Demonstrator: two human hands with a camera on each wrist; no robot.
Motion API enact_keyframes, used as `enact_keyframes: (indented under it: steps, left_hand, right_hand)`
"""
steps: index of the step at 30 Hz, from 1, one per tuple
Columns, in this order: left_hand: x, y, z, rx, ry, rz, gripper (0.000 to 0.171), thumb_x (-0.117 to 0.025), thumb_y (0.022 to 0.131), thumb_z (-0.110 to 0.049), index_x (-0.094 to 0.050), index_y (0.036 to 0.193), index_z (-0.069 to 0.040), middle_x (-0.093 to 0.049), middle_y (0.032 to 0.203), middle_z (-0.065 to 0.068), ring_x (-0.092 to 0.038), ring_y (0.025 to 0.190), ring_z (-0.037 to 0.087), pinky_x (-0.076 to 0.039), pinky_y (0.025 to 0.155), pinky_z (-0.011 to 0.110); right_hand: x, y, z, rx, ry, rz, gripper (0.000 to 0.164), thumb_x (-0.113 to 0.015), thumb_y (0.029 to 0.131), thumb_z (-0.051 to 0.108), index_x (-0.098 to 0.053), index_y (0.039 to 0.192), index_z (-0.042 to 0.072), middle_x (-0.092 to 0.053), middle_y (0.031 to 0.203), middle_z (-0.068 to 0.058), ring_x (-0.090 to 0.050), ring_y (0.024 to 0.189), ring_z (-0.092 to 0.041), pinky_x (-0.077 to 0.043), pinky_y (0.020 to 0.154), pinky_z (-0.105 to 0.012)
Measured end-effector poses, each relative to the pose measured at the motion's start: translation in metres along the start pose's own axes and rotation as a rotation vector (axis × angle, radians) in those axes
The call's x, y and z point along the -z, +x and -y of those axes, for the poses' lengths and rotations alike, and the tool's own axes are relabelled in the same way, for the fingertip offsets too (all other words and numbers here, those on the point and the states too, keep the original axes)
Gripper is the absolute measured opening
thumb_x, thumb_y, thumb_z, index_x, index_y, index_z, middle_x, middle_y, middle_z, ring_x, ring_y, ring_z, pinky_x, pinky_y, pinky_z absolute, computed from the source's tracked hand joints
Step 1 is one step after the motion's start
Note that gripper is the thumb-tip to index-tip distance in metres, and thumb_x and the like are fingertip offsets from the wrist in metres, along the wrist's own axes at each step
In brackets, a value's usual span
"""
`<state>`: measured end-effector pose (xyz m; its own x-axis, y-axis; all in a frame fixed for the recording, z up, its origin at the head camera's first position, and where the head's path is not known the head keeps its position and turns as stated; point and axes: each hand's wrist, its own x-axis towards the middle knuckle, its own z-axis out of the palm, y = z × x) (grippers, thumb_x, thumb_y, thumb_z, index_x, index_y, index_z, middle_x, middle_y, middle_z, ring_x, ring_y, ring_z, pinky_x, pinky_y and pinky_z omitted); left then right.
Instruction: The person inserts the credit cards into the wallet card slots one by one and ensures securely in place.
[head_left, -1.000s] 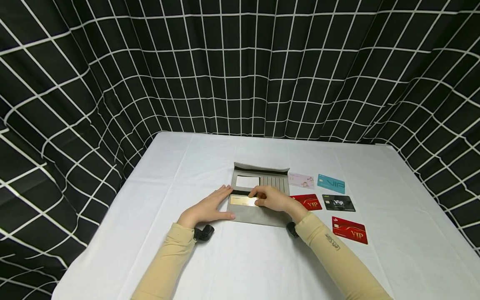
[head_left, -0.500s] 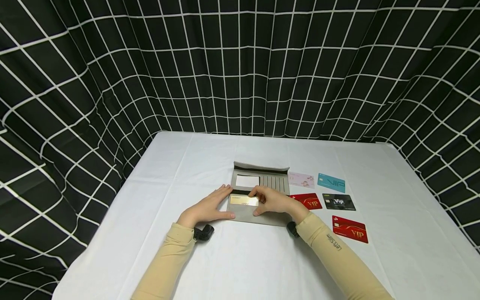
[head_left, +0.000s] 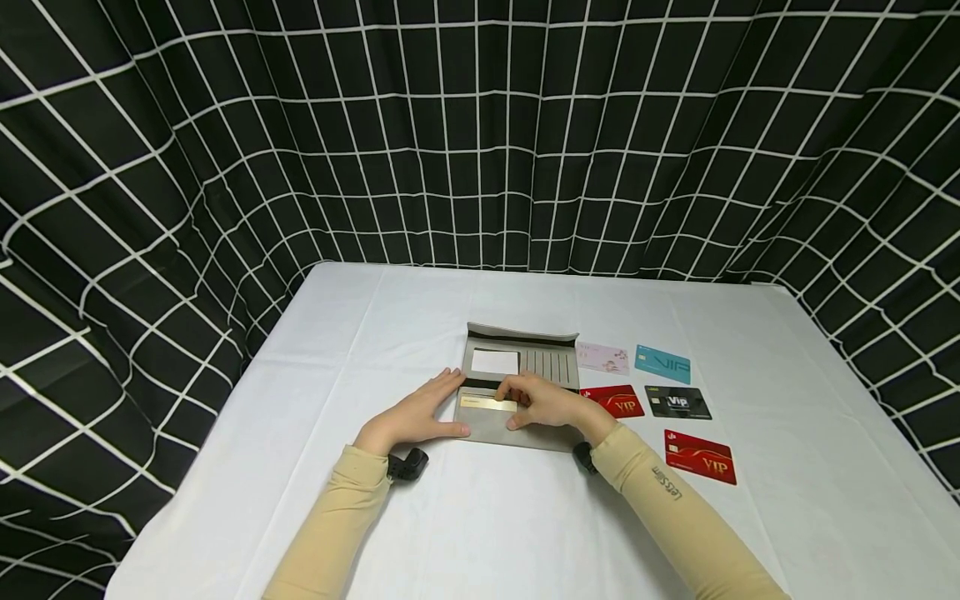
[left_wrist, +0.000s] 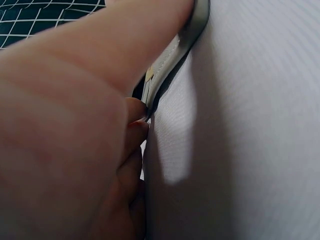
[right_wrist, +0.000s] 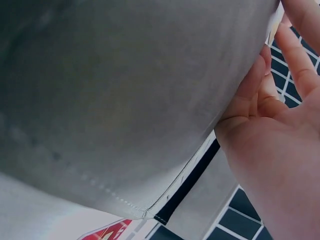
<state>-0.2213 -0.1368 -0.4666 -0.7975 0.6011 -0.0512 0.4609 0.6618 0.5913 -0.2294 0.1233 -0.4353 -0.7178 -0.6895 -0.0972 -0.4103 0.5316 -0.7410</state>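
Note:
A grey wallet (head_left: pixel 487 426) lies unfolded on the white table, its upper half showing a white window panel (head_left: pixel 495 362) and a row of card slots (head_left: pixel 549 365). From the lower pocket shows a narrow strip of a gold card (head_left: pixel 480 403); the pocket hides the rest. My left hand (head_left: pixel 420 415) lies spread at the wallet's left edge, fingertips near the fold and thumb on the lower corner. With the index finger bent at the gold card's top edge and the thumb lower on the pocket front, my right hand (head_left: pixel 543 400) grips the card.
To the wallet's right lie a pink card (head_left: pixel 603 358), a teal card (head_left: pixel 663 364), a black card (head_left: pixel 678 403), a red card (head_left: pixel 618 402) partly under the wallet's side or arm, and another red card (head_left: pixel 701 457). A black gridded curtain (head_left: pixel 510 150) surrounds the table.
The gold card has slid down into the lower pocket, so less of it shows. My right thumb has moved off the card onto the pocket front. My left hand has stayed put.

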Motion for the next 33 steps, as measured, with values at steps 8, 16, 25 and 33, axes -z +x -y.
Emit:
enact_keyframes:
  steps: [8, 16, 25, 33]
  left_hand:
    - [0.0005, 0.0001, -0.0001, -0.006, 0.003, 0.000, 0.092, -0.064, 0.080, -0.055, -0.024, 0.147, -0.007, -0.016, 0.152, 0.007, -0.008, 0.139, 0.020, -0.014, 0.110, 0.041]
    - [0.0007, -0.0010, -0.0012, 0.002, 0.001, 0.003, 0.092, -0.063, 0.080, -0.055, -0.023, 0.147, -0.008, -0.016, 0.152, 0.006, -0.008, 0.139, 0.020, -0.014, 0.110, 0.043]
    - [-0.0001, -0.0008, -0.0016, -0.001, 0.010, 0.003, 0.091, -0.064, 0.081, -0.054, -0.024, 0.147, -0.008, -0.016, 0.152, 0.006, -0.008, 0.139, 0.020, -0.014, 0.110, 0.042]
    - [0.0006, -0.0012, -0.0026, -0.001, 0.009, 0.001, 0.091, -0.064, 0.080, -0.054, -0.024, 0.147, -0.007, -0.017, 0.152, 0.007, -0.008, 0.139, 0.021, -0.014, 0.110, 0.043]
  right_hand:
    - [-0.0006, 0.0002, 0.0032, 0.007, -0.044, 0.007, 0.029, -0.070, 0.082, 0.009, -0.057, 0.107, 0.009, -0.049, 0.094, -0.004, -0.041, 0.086, -0.020, -0.038, 0.073, -0.031]
    - [-0.0036, 0.0018, 0.0050, -0.018, -0.086, 0.029, 0.036, -0.068, 0.084, 0.008, -0.057, 0.118, 0.009, -0.046, 0.097, -0.003, -0.040, 0.087, -0.020, -0.038, 0.075, -0.033]
    - [-0.0032, 0.0012, 0.0058, -0.027, -0.045, 0.043, 0.035, -0.067, 0.084, 0.006, -0.058, 0.118, 0.011, -0.045, 0.098, -0.005, -0.041, 0.088, -0.021, -0.041, 0.076, -0.035]
    - [-0.0031, 0.0018, 0.0082, -0.054, -0.081, 0.046, 0.034, -0.067, 0.085, 0.007, -0.058, 0.117, 0.013, -0.046, 0.099, -0.004, -0.041, 0.089, -0.021, -0.041, 0.077, -0.036]
